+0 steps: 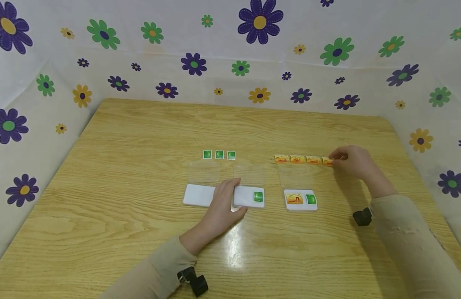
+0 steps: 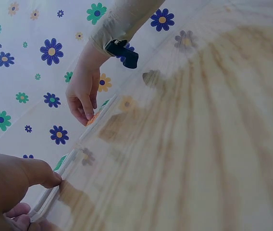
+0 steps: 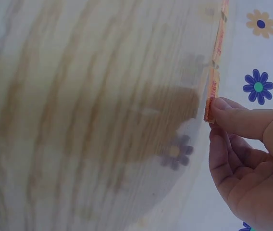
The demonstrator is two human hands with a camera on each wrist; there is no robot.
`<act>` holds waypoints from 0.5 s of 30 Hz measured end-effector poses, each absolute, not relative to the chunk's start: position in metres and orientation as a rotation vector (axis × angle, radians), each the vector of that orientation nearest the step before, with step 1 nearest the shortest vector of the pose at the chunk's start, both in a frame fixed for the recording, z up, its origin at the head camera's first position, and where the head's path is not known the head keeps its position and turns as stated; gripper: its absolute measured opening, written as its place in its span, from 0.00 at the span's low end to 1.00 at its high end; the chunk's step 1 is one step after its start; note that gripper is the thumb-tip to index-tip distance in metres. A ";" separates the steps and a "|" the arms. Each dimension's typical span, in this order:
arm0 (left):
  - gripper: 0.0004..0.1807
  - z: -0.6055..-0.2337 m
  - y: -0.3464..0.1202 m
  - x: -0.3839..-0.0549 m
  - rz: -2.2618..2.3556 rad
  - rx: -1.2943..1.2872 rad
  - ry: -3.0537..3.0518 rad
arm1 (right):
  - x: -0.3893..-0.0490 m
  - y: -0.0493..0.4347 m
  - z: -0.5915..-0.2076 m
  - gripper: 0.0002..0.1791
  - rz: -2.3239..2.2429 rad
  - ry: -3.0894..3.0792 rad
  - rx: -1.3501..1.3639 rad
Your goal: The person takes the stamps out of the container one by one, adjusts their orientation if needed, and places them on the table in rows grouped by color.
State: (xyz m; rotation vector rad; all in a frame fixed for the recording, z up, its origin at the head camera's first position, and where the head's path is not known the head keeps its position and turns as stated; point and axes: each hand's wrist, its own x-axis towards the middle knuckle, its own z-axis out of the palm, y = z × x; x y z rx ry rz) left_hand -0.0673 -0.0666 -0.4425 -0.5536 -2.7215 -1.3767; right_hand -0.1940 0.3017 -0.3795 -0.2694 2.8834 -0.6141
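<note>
My right hand [image 1: 354,162] pinches the end orange stamp [image 3: 209,109] between thumb and fingertips, at the right end of a row of several orange stamps [image 1: 297,159]. With thumb and fingers at opposite edges, my left hand [image 1: 223,205] holds a small stack of white cards [image 1: 243,195]. The top card bears a green stamp [image 1: 258,197] at its right side. Left of it, partly hidden by the hand, lies another white card [image 1: 198,194]. A third card [image 1: 300,207] to the right carries an orange stamp [image 1: 294,199] and a green stamp [image 1: 310,199].
Three green stamps [image 1: 219,154] lie in a row farther back. Clear plastic rectangles [image 1: 203,172] lie behind the cards on the wooden table [image 1: 103,232]. A flower-printed cloth [image 1: 215,45] rises behind the table and at both sides.
</note>
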 end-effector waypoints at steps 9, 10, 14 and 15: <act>0.38 -0.445 -0.067 -0.068 -1.361 -0.570 -2.715 | -0.196 0.303 -0.385 0.11 -0.595 2.868 -0.262; 0.38 -0.445 -0.067 -0.068 -1.353 -0.575 -2.711 | -0.196 0.303 -0.386 0.11 -0.593 2.868 -0.259; 0.38 -0.444 -0.067 -0.068 -1.335 -0.579 -2.707 | -0.197 0.303 -0.386 0.11 -0.593 2.862 -0.262; 0.38 -0.444 -0.067 -0.068 -1.343 -0.577 -2.708 | -0.197 0.303 -0.386 0.12 -0.592 2.860 -0.260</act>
